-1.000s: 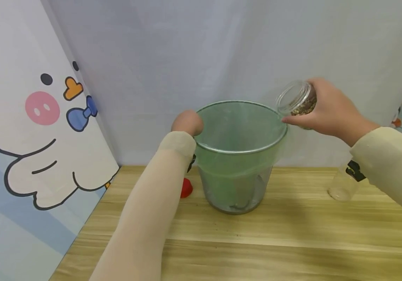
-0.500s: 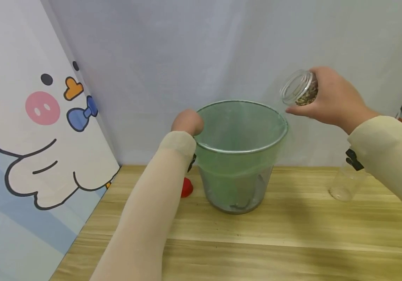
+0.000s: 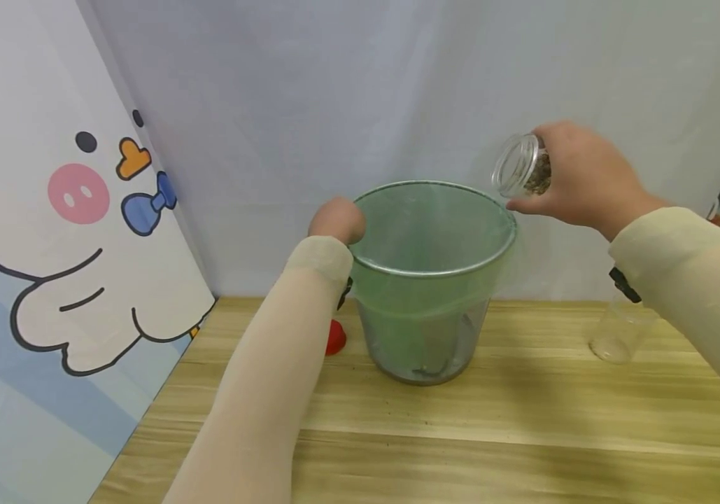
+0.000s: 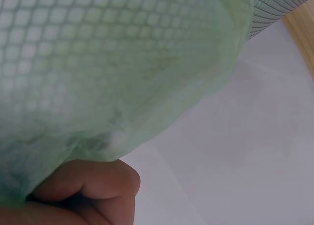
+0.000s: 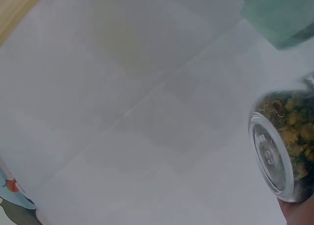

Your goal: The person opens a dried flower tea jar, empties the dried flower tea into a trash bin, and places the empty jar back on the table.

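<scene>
A mesh trash can point(image 3: 419, 336) lined with a thin green trash bag point(image 3: 425, 294) stands on the table. My left hand point(image 3: 336, 220) grips the can's left rim through the bag. In the left wrist view, its curled fingers point(image 4: 93, 181) bunch the green plastic. My right hand point(image 3: 586, 178) holds a clear jar point(image 3: 517, 168) tipped on its side, lidless mouth facing left, above and beside the can's right rim. Dried, yellowish-brown flower-like pieces point(image 5: 297, 132) fill much of the jar in the right wrist view. My left sleeve partly covers a red lid-like object point(image 3: 336, 337).
A clear, cup-like container point(image 3: 618, 339) stands on the wooden table point(image 3: 460, 448) at the right, partly behind my right sleeve. A pale cloth wall point(image 3: 303, 105) rises behind the can. Cartoon-printed panels point(image 3: 82, 294) flank it.
The jar in my right hand first rises from near the rim, then shifts left toward the can, its mouth tipped further sideways. My left hand and the trash can keep their places.
</scene>
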The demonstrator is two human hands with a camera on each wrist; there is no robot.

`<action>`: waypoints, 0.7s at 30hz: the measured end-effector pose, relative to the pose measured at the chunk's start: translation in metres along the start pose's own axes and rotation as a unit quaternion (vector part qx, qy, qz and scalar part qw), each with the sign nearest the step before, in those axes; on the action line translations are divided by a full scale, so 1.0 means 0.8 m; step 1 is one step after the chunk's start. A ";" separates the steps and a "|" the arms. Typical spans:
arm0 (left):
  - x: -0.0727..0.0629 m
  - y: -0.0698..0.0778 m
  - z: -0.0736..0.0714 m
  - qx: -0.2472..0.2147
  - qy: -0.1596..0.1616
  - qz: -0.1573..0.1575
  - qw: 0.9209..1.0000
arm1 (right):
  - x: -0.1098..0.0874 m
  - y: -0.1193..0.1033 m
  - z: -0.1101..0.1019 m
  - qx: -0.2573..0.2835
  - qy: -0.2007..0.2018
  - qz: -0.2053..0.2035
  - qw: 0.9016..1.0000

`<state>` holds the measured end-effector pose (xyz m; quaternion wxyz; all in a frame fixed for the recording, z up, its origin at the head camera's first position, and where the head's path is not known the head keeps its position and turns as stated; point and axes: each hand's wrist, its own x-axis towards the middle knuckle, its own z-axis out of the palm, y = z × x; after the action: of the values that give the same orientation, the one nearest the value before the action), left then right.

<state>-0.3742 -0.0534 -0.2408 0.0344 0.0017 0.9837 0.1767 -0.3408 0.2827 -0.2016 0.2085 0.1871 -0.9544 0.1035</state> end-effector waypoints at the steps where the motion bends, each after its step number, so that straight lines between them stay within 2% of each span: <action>1: 0.000 0.000 0.000 -0.001 -0.001 0.000 1.000 | 0.000 -0.001 0.001 -0.010 0.000 -0.008 1.000; 6: 0.001 0.002 0.002 0.001 -0.006 0.001 1.000 | 0.001 -0.003 0.004 -0.053 -0.004 -0.039 0.998; 12: -0.001 0.002 0.002 0.013 -0.004 0.008 1.000 | 0.003 -0.007 0.003 -0.065 0.002 -0.069 0.996; 21: 0.002 0.000 0.000 0.002 -0.006 0.000 1.000 | 0.013 -0.017 0.000 -0.087 0.026 -0.124 0.988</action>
<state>-0.3755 -0.0533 -0.2412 0.0399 0.0028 0.9838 0.1745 -0.3442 0.2669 -0.1958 0.2597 0.2827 -0.9234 -0.0014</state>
